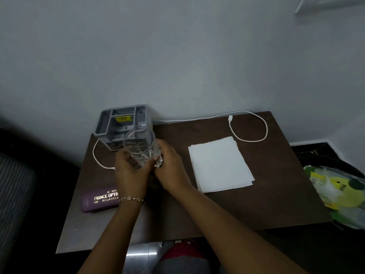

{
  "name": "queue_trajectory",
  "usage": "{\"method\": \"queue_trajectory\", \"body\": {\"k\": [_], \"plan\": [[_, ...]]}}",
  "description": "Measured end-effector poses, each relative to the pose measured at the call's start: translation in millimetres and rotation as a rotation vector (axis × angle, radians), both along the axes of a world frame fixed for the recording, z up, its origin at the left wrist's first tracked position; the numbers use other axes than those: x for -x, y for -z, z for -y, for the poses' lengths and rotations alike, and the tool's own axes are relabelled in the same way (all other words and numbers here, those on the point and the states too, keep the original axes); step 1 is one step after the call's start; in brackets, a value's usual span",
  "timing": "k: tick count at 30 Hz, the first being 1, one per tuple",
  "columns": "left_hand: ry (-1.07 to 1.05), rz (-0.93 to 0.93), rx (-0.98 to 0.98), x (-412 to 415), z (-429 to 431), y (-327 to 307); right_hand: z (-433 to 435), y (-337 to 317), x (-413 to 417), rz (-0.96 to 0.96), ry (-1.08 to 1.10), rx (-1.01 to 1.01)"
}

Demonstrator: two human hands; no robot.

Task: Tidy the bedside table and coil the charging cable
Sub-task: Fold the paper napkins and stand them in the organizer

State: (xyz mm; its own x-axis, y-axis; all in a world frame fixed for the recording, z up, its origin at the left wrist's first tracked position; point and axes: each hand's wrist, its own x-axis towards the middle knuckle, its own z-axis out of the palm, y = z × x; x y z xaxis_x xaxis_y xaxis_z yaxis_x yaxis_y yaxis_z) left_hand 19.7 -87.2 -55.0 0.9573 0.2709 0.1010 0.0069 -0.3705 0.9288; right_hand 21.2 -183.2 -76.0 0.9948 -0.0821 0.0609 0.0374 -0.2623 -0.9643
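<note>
both hands (150, 171) grip glass (141, 147) (tilted) — above table (256, 204).

Plain pale wall (177, 46); dim light; dark floor (49, 184)

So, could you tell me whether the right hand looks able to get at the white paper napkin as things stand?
Probably yes, once freed: the napkin lies flat with nothing on it, just beside the right hand, and bare table lies between. But both hands are holding the glass now.

The purple case (99, 200), left of the left hand's fingers (126, 157), reads "PRINCE OPTIC", "ROURKELA", "M 986". Beyond the fingers, the grey box (110, 123) shows "OPEN". The bag (339, 190) reads "mia".
</note>
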Motion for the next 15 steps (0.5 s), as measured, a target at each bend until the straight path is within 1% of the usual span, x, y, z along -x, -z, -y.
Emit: {"method": "queue_trajectory", "body": {"k": [6,9,12,15], "plan": [[0.010,0.059,-0.024,-8,40,-18,37,-12,-14,0.080,0.114,0.054],[0.075,0.042,-0.077,-31,69,-24,72,-19,-33,0.100,0.195,0.064],[0.154,-0.008,-0.115,-54,101,-23,103,-25,-45,0.037,0.252,0.063],[0.180,-0.067,-0.091,-69,125,-16,124,-25,-53,-0.016,0.284,0.078]]}}
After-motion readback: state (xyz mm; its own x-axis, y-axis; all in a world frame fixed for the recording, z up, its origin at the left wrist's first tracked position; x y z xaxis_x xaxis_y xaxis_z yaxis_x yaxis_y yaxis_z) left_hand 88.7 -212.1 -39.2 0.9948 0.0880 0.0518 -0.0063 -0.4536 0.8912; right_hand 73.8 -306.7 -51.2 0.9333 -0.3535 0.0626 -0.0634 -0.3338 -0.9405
